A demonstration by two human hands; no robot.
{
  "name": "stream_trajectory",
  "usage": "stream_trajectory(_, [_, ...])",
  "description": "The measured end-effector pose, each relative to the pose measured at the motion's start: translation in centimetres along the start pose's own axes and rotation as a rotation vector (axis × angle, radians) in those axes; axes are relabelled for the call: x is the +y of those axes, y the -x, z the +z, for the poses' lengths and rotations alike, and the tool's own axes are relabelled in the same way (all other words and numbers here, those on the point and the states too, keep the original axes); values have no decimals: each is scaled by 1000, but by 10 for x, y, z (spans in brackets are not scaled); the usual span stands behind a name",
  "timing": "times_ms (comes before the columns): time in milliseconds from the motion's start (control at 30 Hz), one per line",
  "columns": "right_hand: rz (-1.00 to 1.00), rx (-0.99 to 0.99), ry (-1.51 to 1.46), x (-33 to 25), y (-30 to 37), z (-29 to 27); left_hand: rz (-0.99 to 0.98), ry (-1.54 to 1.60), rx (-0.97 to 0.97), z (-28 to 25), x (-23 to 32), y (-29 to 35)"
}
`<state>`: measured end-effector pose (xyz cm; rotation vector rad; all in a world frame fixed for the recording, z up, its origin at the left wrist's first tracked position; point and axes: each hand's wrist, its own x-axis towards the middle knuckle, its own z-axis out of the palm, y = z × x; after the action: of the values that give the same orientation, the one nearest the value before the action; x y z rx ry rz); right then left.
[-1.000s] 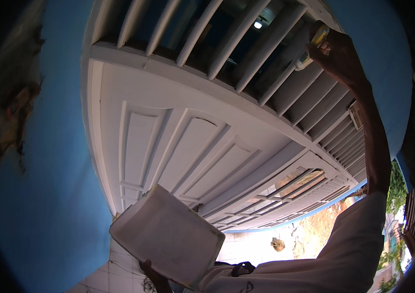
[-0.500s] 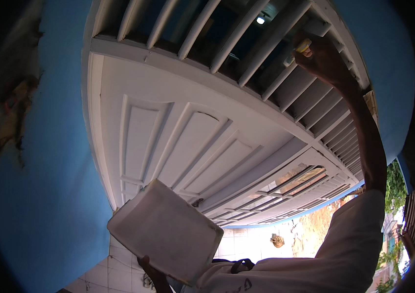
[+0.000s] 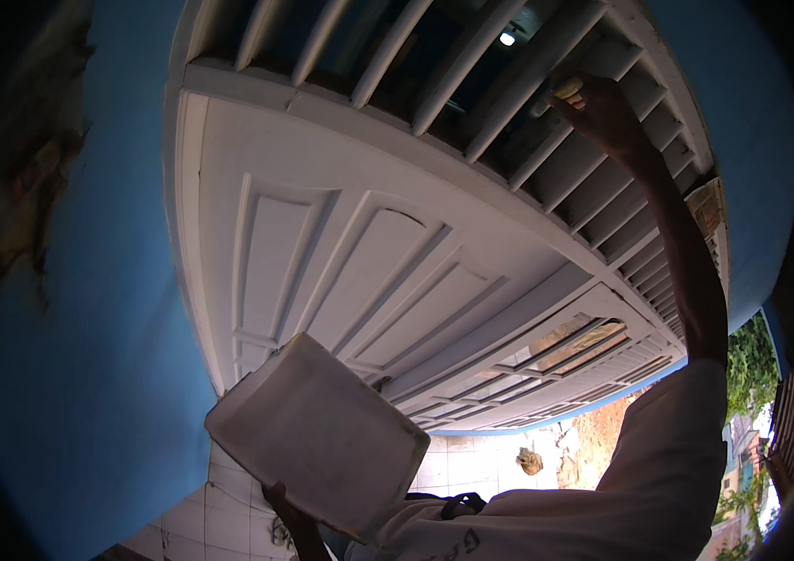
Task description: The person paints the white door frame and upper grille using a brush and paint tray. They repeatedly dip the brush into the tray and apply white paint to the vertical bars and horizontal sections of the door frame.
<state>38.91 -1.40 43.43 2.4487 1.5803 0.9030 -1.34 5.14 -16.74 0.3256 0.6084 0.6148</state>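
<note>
At the bottom left, my left hand (image 3: 288,513) has its fingers closed on the lower edge of a white, rectangular, box-like thing (image 3: 327,435) with rounded corners. Its broad pale face shows; whether it is hollow I cannot tell. My right hand (image 3: 604,117) is raised to the slatted vent (image 3: 481,79) above a white door. Between its closed fingers is a small yellowish thing (image 3: 567,89) with a paler end, too dim to name. That thing is up against or close to the slats; contact is unclear.
Below the slats stands the white panelled door (image 3: 359,252); farther right is a barred, glazed section (image 3: 570,346). A blue wall (image 3: 135,374) rises on the left, with a broken patch (image 3: 28,206). White floor tiles (image 3: 200,514) and a small brown object (image 3: 529,461) show below.
My right hand has shifted a little left and down along the slats with the yellowish thing. My left hand and the white thing stay nearly in place. The picture is darker.
</note>
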Motion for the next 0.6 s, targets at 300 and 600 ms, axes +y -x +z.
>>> stream_trajectory(300, [-7, -66, 143, -41, 17, -43, 10, -9, 23, -20, -13, -1])
stream_trajectory(600, [-34, 53, -60, 1, 17, 9, 50, -47, 92, -17, -13, 3])
